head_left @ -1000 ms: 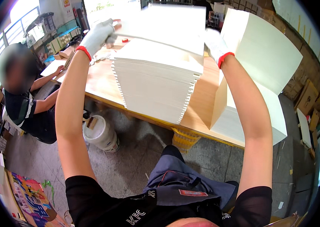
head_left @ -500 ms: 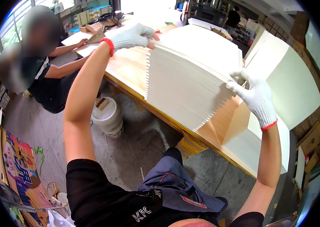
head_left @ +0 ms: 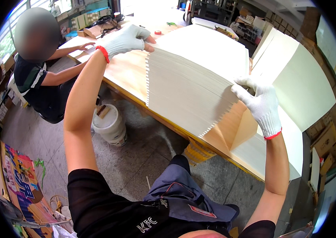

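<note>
Both knit-gloved hands grip a thick stack of white sheets (head_left: 199, 75), edges notched.

Brown cardboard boxes (head_left: 326, 141) stacked at the right wall.

Grey concrete floor (head_left: 144, 158), stained and scuffed, at six o'clock. Long wooden counter (head_left: 130, 73) running from eleven toward four o'clock. White bucket (head_left: 110, 125) on the floor beneath its edge. Bright windows (head_left: 5, 43) at ten o'clock, daylight pouring in. Shelves with boxes (head_left: 255, 29) at one o'clock. Brown cartons (head_left: 326, 142) stacked at three o'clock. Colourful printed sheets (head_left: 21, 186) at eight o'clock.
</note>
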`<state>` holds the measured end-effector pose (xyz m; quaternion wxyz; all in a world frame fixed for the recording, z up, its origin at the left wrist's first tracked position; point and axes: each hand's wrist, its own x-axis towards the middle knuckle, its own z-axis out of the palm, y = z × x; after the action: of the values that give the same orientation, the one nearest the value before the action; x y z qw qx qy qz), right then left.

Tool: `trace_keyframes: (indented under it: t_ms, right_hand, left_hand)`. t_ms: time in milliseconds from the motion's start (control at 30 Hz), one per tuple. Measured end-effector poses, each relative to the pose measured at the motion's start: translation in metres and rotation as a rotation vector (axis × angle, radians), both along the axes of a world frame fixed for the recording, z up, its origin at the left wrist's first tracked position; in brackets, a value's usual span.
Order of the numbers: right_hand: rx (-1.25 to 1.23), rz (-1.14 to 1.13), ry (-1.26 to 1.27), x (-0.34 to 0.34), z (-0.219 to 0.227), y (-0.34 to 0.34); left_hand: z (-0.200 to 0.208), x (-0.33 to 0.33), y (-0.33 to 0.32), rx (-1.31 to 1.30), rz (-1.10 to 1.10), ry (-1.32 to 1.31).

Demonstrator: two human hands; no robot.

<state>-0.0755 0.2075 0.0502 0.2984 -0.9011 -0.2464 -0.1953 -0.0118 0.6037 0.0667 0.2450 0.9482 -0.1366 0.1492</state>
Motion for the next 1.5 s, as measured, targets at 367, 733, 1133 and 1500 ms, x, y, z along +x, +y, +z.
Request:
trace_keyframes:
  t_ms: [367, 733, 1133, 1500]
  right_hand:
    - [0.139, -0.002, 0.175, 0.001, 0.0, 0.0]
    - [0.179, -0.007, 0.229, 0.001, 0.0, 0.001]
    - [0.07, 0.02, 0.052, 0.002, -0.005, 0.0]
    - [0.042, 0.102, -0.147, 0.001, -0.016, -0.003]
  left_hand:
    - [-0.004, 0.006, 0.001, 0.034, 0.022, -0.024]
    - [-0.009, 0.012, 0.003, -0.02, -0.015, -0.042]
    - [-0.013, 0.016, 0.012, -0.054, -0.068, -0.051]
    - [-0.013, 0.012, 0.013, -0.078, -0.041, 0.014]
